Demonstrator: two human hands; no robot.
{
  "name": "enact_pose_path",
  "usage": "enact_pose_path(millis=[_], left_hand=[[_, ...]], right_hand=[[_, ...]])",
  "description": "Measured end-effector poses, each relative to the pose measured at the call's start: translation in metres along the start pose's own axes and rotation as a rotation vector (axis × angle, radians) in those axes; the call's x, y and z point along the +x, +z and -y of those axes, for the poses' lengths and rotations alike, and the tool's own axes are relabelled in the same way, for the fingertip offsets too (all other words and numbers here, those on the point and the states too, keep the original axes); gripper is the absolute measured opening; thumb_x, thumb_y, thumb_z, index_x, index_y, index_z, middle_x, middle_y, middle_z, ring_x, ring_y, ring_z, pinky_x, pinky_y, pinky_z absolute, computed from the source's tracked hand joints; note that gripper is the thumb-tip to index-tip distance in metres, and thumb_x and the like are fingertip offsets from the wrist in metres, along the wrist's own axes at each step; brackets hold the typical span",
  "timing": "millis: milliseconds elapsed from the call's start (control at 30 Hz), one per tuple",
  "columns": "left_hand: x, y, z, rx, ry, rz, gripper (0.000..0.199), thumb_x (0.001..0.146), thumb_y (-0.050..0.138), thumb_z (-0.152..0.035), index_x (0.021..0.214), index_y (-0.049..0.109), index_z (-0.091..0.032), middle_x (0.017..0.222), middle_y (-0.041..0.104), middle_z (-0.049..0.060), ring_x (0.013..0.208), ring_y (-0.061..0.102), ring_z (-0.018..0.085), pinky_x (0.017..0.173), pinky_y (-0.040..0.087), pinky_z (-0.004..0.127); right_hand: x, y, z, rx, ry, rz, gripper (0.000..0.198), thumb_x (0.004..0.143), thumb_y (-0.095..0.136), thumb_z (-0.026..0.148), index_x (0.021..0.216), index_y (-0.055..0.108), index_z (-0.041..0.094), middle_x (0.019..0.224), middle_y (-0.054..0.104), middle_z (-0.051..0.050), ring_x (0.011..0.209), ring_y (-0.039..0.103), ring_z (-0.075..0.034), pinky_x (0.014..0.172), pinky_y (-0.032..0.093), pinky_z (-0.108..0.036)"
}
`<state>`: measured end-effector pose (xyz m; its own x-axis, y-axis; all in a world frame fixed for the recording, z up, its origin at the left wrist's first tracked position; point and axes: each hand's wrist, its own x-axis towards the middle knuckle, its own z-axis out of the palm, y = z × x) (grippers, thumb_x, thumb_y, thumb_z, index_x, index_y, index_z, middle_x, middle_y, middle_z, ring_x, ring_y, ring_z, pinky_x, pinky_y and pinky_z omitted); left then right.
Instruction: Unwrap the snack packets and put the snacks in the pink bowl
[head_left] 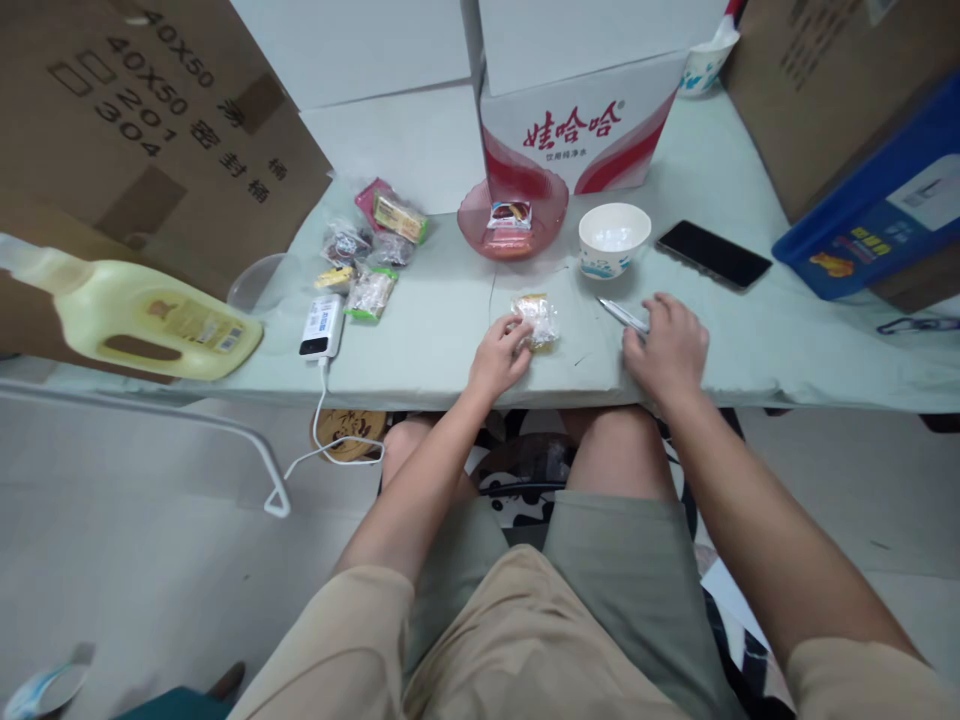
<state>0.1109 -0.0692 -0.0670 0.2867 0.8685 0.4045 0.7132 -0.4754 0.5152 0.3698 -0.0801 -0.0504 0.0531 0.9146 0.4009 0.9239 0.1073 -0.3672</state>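
Note:
My left hand (501, 355) is at the front of the table, its curled fingers gripping the left edge of a small snack packet (541, 318) in a clear, crinkled wrapper. Under my right hand (670, 348) is a slim silver, pen-like tool (622, 315); the fingers close over its near end, and its tip points to the far left. Part of the tool is hidden by the hand. Behind the packet stand a pink glass bowl (474, 238) with wrapped snacks (510, 216) in it and a white paper bowl (609, 258).
Several wrapped snacks (371, 292) lie at left by a white power bank (322, 326) with a cable. A yellow jug (150, 315) stands near the left carton (172, 110). A phone (712, 254) lies right, before a blue container (877, 200). A white box (577, 125) stands behind.

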Motion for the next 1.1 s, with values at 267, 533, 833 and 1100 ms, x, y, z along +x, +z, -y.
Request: enact_pose_path(millis=[267, 533, 833, 1100], left_hand=[[-0.001, -0.001, -0.001, -0.025, 0.03, 0.057, 0.043, 0.081, 0.054, -0.017, 0.123, 0.057, -0.019, 0.128, 0.061, 0.011, 0.119, 0.058, 0.023, 0.102, 0.048, 0.036], [0.0, 0.004, 0.0, 0.055, 0.1, 0.05, 0.029, 0.092, 0.051, -0.023, 0.118, 0.063, -0.018, 0.116, 0.062, 0.011, 0.103, 0.063, 0.018, 0.088, 0.051, 0.029], [-0.001, 0.005, -0.002, 0.079, 0.076, 0.034, 0.03, 0.094, 0.052, -0.026, 0.121, 0.063, -0.02, 0.113, 0.063, 0.009, 0.096, 0.064, 0.015, 0.083, 0.05, 0.025], [-0.001, 0.004, -0.004, 0.046, 0.04, 0.042, 0.029, 0.092, 0.052, -0.026, 0.119, 0.062, -0.019, 0.115, 0.062, 0.01, 0.098, 0.064, 0.018, 0.082, 0.05, 0.027]], right_hand=[[-0.003, -0.012, -0.015, -0.094, 0.094, 0.146, 0.029, 0.086, 0.047, 0.033, 0.103, 0.064, 0.017, 0.082, 0.067, -0.015, 0.08, 0.06, -0.031, 0.071, 0.044, -0.041], [0.001, -0.019, 0.061, 0.071, -0.06, 0.113, 0.042, 0.093, 0.038, 0.032, 0.123, 0.064, 0.021, 0.1, 0.071, -0.011, 0.085, 0.064, -0.027, 0.071, 0.044, -0.034], [-0.029, -0.023, 0.087, -0.131, -0.09, 0.336, 0.041, 0.096, 0.042, 0.032, 0.134, 0.059, 0.029, 0.091, 0.071, -0.006, 0.066, 0.058, -0.019, 0.054, 0.025, -0.029], [-0.085, -0.029, 0.057, 0.001, -0.097, 0.276, 0.039, 0.095, 0.044, 0.031, 0.128, 0.063, 0.028, 0.101, 0.074, -0.004, 0.074, 0.066, -0.02, 0.058, 0.038, -0.028]])
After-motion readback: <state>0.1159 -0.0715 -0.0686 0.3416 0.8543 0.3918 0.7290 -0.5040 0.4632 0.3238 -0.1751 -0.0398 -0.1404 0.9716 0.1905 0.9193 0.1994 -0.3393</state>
